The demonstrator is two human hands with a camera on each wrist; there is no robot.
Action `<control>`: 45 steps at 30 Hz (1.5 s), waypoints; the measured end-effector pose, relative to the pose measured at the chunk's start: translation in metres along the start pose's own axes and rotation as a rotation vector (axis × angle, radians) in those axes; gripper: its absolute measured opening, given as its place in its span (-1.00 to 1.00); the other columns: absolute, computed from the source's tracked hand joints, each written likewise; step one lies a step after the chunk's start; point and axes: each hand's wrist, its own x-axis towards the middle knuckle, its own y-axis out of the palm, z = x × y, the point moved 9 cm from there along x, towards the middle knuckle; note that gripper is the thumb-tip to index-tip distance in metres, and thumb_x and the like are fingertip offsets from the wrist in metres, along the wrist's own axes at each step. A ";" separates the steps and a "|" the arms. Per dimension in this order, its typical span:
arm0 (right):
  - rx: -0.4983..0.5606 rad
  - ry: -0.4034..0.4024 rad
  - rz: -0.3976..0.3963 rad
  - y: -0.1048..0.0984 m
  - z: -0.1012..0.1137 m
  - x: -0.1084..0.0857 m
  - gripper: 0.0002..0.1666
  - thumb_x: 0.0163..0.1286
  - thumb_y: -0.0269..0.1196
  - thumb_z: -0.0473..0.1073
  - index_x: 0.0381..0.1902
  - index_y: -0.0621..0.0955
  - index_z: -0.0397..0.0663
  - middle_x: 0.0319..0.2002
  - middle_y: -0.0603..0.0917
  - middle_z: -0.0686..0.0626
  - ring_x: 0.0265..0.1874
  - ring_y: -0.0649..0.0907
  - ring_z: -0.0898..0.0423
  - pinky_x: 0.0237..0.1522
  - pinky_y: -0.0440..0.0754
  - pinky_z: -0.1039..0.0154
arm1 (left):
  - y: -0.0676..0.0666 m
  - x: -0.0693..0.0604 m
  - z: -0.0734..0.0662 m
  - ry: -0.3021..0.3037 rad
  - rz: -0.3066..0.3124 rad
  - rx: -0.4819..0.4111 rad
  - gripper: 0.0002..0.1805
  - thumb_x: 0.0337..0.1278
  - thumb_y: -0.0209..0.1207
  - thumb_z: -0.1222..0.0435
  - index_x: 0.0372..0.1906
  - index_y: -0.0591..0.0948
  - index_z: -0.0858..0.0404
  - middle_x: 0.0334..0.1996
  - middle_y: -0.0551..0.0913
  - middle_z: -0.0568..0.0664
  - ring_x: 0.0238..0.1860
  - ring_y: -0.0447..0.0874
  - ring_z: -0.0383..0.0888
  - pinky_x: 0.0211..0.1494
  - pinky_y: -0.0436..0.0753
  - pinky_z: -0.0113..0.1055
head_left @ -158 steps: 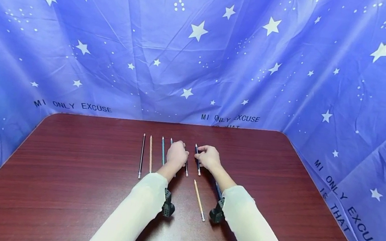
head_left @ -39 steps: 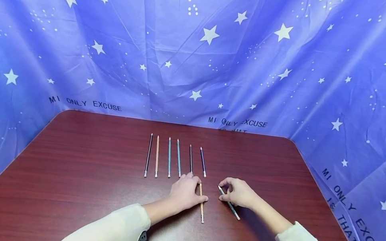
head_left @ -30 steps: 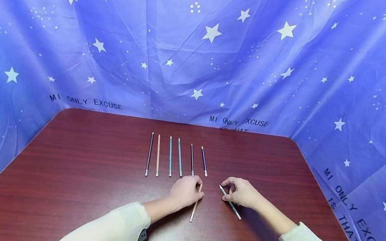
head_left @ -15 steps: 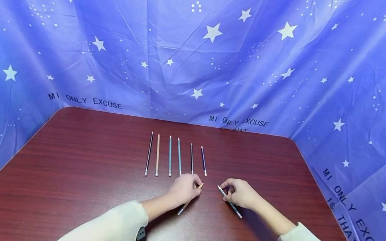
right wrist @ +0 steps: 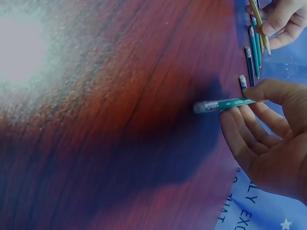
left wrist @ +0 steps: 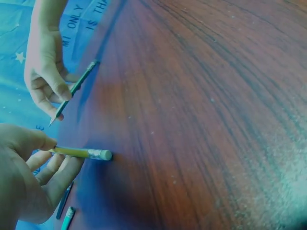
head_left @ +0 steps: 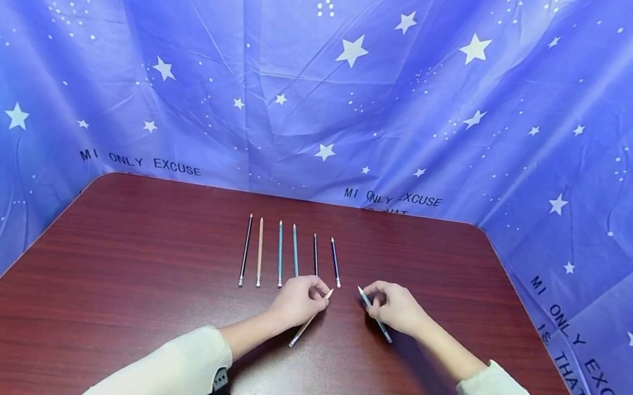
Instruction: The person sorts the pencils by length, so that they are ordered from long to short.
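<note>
My left hand [head_left: 296, 300] pinches a yellow pencil [head_left: 302, 331] between thumb and fingers, its point towards the back right. In the left wrist view the eraser end of this yellow pencil [left wrist: 72, 152] sticks out past the fingers. Opposite, my right hand [head_left: 400, 309] pinches a green pencil [head_left: 383, 330], its point towards the back left. The right wrist view shows the green pencil [right wrist: 232, 103] raised off the wood, with a shadow below. Both hands are just in front of a row of pencils, and the two held points face each other across a gap.
Several pencils lie side by side on the dark red table [head_left: 136, 267], points to the back: a black pencil [head_left: 246, 248], a wood-coloured pencil [head_left: 259, 253], teal ones [head_left: 280, 254], another black pencil [head_left: 315, 253] and a dark blue pencil [head_left: 335, 261]. A starry blue cloth [head_left: 218, 80] hangs behind.
Both hands came away from the row. The left hand took hold of the yellow pencil and swung its eraser end leftward. Lately both hands, pencils in them, moved slightly towards the back.
</note>
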 end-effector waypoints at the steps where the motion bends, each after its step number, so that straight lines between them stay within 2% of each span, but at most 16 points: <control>1: 0.013 0.002 -0.003 0.000 0.000 0.001 -0.67 0.02 0.17 -0.40 -0.17 0.59 -0.21 -0.63 0.48 0.10 -0.69 0.40 0.30 -0.63 0.38 0.46 | -0.002 0.000 0.000 0.007 -0.005 -0.017 -0.90 -0.04 0.22 0.36 -0.34 0.64 0.23 -0.56 0.64 -0.09 -0.57 0.45 -0.35 -0.53 0.46 -0.53; 3: 0.048 0.017 -0.004 -0.001 0.000 0.002 -0.67 0.06 0.19 -0.38 -0.15 0.59 -0.23 -0.62 0.49 0.09 -0.68 0.41 0.29 -0.64 0.38 0.45 | -0.006 0.001 0.000 0.010 -0.014 -0.056 -0.90 -0.02 0.21 0.38 -0.33 0.63 0.26 -0.54 0.65 -0.06 -0.56 0.46 -0.35 -0.51 0.48 -0.54; 7: 0.103 0.034 -0.013 -0.001 0.002 0.004 -0.66 0.09 0.21 -0.35 -0.11 0.57 -0.26 -0.60 0.49 0.08 -0.65 0.45 0.27 -0.60 0.40 0.45 | -0.013 0.000 0.004 -0.019 -0.022 -0.167 -0.88 0.01 0.19 0.41 -0.29 0.60 0.31 -0.51 0.65 0.01 -0.62 0.47 -0.31 -0.60 0.56 -0.48; 10: 0.161 0.047 -0.013 0.000 0.003 0.006 -0.64 0.11 0.21 -0.36 -0.08 0.55 -0.32 -0.57 0.49 0.06 -0.63 0.48 0.25 -0.57 0.50 0.42 | -0.016 -0.001 0.008 -0.064 -0.025 -0.256 -0.85 0.06 0.18 0.40 -0.23 0.57 0.32 -0.47 0.63 0.02 -0.67 0.49 -0.28 -0.67 0.62 -0.39; 13: 0.232 0.059 -0.005 0.003 0.006 0.008 -0.61 0.13 0.19 -0.38 -0.03 0.51 -0.38 -0.54 0.50 0.02 -0.59 0.53 0.21 -0.54 0.63 0.33 | -0.019 -0.001 0.010 -0.090 -0.040 -0.316 -0.81 0.08 0.19 0.39 -0.16 0.56 0.32 -0.45 0.61 0.01 -0.68 0.51 -0.26 -0.65 0.67 -0.29; 18: 0.320 0.079 -0.001 0.007 0.012 0.010 -0.57 0.15 0.12 -0.42 0.03 0.48 -0.41 -0.49 0.54 -0.04 -0.40 0.66 0.07 -0.45 0.72 0.21 | -0.023 -0.002 0.015 -0.128 -0.090 -0.390 -0.76 0.08 0.20 0.38 -0.11 0.55 0.31 -0.47 0.58 -0.02 -0.72 0.53 -0.24 -0.63 0.69 -0.17; 24: 0.445 0.102 0.018 0.012 0.020 0.012 -0.51 0.21 0.09 -0.41 0.12 0.41 -0.48 -0.46 0.55 -0.06 -0.15 0.69 -0.13 -0.36 0.74 0.11 | -0.023 -0.001 0.025 -0.180 -0.138 -0.489 -0.72 0.08 0.19 0.38 -0.07 0.53 0.32 -0.37 0.66 0.12 -0.63 0.58 -0.24 -0.56 0.71 -0.21; 27: 0.498 0.114 0.018 0.015 0.024 0.013 -0.50 0.21 0.11 -0.41 0.13 0.39 -0.49 -0.44 0.58 -0.10 -0.19 0.69 -0.12 -0.35 0.74 0.11 | -0.020 -0.002 0.028 -0.218 -0.145 -0.571 -0.68 0.09 0.18 0.38 -0.02 0.50 0.35 -0.30 0.65 0.19 -0.58 0.59 -0.23 -0.53 0.72 -0.22; 34: 0.568 0.115 0.023 0.019 0.036 0.015 -0.48 0.20 0.19 -0.40 0.12 0.38 -0.52 -0.40 0.61 -0.23 -0.52 0.62 0.19 -0.37 0.75 0.14 | -0.018 -0.003 0.028 -0.245 -0.165 -0.682 -0.64 0.12 0.17 0.40 0.03 0.45 0.40 -0.18 0.62 0.34 -0.52 0.61 -0.20 -0.47 0.74 -0.21; 41: 0.572 0.111 0.018 0.018 0.039 0.015 -0.48 0.20 0.21 -0.40 0.12 0.39 -0.50 -0.41 0.61 -0.22 -0.53 0.62 0.18 -0.37 0.75 0.13 | -0.015 -0.002 0.027 -0.266 -0.171 -0.719 -0.67 0.11 0.19 0.38 0.00 0.48 0.33 -0.31 0.63 0.13 -0.53 0.58 -0.22 -0.48 0.73 -0.23; 45: 0.572 0.115 0.018 0.019 0.038 0.016 -0.47 0.19 0.21 -0.39 0.12 0.40 -0.49 -0.39 0.61 -0.27 -0.53 0.62 0.19 -0.38 0.75 0.15 | -0.015 -0.001 0.026 -0.271 -0.176 -0.721 -0.68 0.12 0.19 0.37 0.00 0.48 0.31 -0.33 0.62 0.08 -0.52 0.57 -0.22 -0.47 0.74 -0.22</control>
